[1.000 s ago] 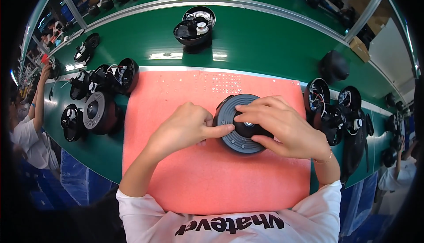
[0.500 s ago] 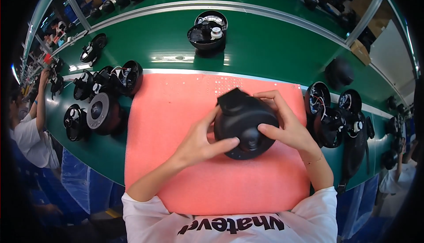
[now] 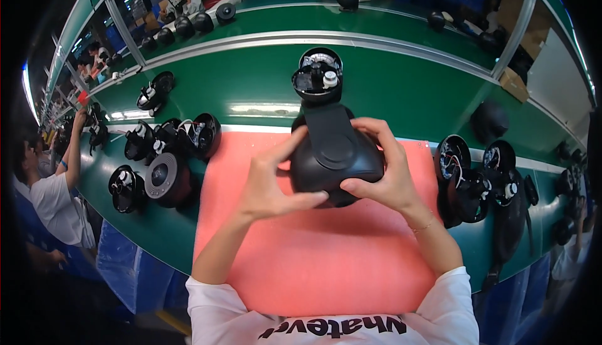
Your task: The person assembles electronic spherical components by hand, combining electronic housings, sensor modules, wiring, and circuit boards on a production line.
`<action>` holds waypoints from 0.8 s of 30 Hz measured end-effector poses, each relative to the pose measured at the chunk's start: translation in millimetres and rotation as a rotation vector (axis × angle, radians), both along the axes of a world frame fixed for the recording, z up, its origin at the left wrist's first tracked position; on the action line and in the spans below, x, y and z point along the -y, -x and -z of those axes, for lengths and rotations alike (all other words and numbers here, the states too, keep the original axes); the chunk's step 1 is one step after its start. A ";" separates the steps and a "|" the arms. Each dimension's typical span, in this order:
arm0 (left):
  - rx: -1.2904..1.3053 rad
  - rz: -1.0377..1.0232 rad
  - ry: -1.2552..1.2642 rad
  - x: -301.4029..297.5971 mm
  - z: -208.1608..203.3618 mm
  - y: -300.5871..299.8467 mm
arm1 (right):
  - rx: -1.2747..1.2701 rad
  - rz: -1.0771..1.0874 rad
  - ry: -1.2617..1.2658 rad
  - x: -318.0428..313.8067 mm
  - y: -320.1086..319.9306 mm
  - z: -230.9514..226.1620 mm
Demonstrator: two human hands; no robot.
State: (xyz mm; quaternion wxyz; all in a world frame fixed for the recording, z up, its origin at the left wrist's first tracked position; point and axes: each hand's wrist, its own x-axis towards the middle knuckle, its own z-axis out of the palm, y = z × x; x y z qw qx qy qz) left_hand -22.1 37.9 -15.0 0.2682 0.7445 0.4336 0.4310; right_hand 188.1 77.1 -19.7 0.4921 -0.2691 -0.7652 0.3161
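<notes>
A black rounded plastic housing (image 3: 345, 168) with a broad flat arm is held over the pink foam mat (image 3: 326, 263). My left hand (image 3: 273, 182) grips its left side, with the thumb at the near lower edge. On the other side my right hand (image 3: 387, 172) wraps round it, thumb also near the front. The flat arm points away from me, toward an opened round black unit (image 3: 318, 77) with a white part inside. The underside of the housing is hidden.
Opened black units with wires (image 3: 200, 135) cluster left of the mat, beside a round grey-faced part (image 3: 167, 179). More opened units (image 3: 461, 179) stand to the right, near a black dome (image 3: 489, 119). A person (image 3: 59, 201) works at far left; others sit across the green bench (image 3: 251, 72).
Both hands have moved the housing away from me and turned it, so its flat arm now faces up. My view has shifted, showing more of the far bench.
</notes>
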 end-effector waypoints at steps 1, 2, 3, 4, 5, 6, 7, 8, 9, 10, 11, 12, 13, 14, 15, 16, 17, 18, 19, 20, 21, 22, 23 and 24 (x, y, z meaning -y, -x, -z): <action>0.211 0.091 0.024 -10.4 3.2 12.4 | -0.014 -0.058 -0.035 -0.3 1.2 -8.4; 0.421 0.187 0.047 -20.3 0.5 18.7 | -0.026 -0.114 -0.072 -1.1 2.4 -16.1; 0.582 0.262 0.055 -28.3 -3.8 19.1 | -0.066 -0.175 -0.056 0.7 6.5 -21.1; 0.743 0.338 0.064 -34.0 -8.2 16.6 | -0.074 -0.177 -0.071 0.8 11.0 -27.4; 0.839 0.312 0.099 -37.9 -1.9 14.9 | -0.054 -0.076 -0.138 1.6 16.5 -33.7; 1.005 0.279 0.079 -44.8 8.3 5.7 | -0.035 0.025 -0.205 1.6 22.0 -38.4; 1.144 0.264 0.100 -48.3 14.2 -4.6 | -0.025 0.112 -0.280 -1.5 28.7 -34.3; 1.288 0.265 0.134 -54.9 15.4 -23.1 | -0.027 0.122 -0.290 -4.7 32.4 -26.2; 1.302 0.129 0.110 -57.2 11.8 -36.7 | -0.051 0.195 -0.336 -8.2 39.8 -16.6; 1.297 0.126 0.098 -60.4 10.0 -43.3 | -0.075 0.267 -0.380 -12.7 44.7 -10.3; 1.351 0.022 0.149 -61.9 8.8 -48.7 | -0.064 0.264 -0.372 -17.2 43.5 -9.2; 1.403 -0.085 0.201 -63.2 8.9 -51.4 | -0.066 0.264 -0.372 -19.0 44.1 -5.9; 1.408 -0.067 0.161 -70.1 20.4 -49.5 | -0.066 0.263 -0.358 -20.1 44.9 -1.9; 1.409 -0.066 0.163 -73.9 23.4 -49.6 | -0.065 0.263 -0.345 -22.2 44.3 0.5; 1.436 -0.009 0.161 -77.0 25.5 -50.0 | -0.063 0.266 -0.343 -24.5 43.6 1.8; 1.464 0.047 0.160 -79.5 27.3 -50.8 | -0.053 0.271 -0.358 -26.9 42.8 2.9; 1.464 0.045 0.165 -81.7 29.3 -49.6 | -0.044 0.276 -0.370 -29.1 43.4 4.7; 1.421 0.005 0.152 -83.4 31.1 -48.0 | -0.043 0.278 -0.365 -30.7 44.3 6.8; 1.377 -0.035 0.138 -84.8 32.5 -46.3 | -0.068 0.269 -0.329 -32.0 45.5 9.0; 1.378 -0.033 0.150 -86.7 33.4 -45.5 | -0.090 0.266 -0.292 -33.4 45.9 11.8; 1.357 -0.057 0.185 -88.3 33.2 -44.5 | -0.085 0.274 -0.285 -35.7 46.5 13.9; 1.334 -0.080 0.220 -89.9 34.0 -43.8 | -0.052 0.293 -0.274 -38.6 47.5 15.4; 1.338 -0.084 0.226 -90.3 35.6 -43.0 | -0.018 0.303 -0.263 -40.1 48.8 16.9; 1.357 -0.076 0.272 -90.7 37.5 -42.3 | -0.013 0.303 -0.258 -38.8 49.8 17.9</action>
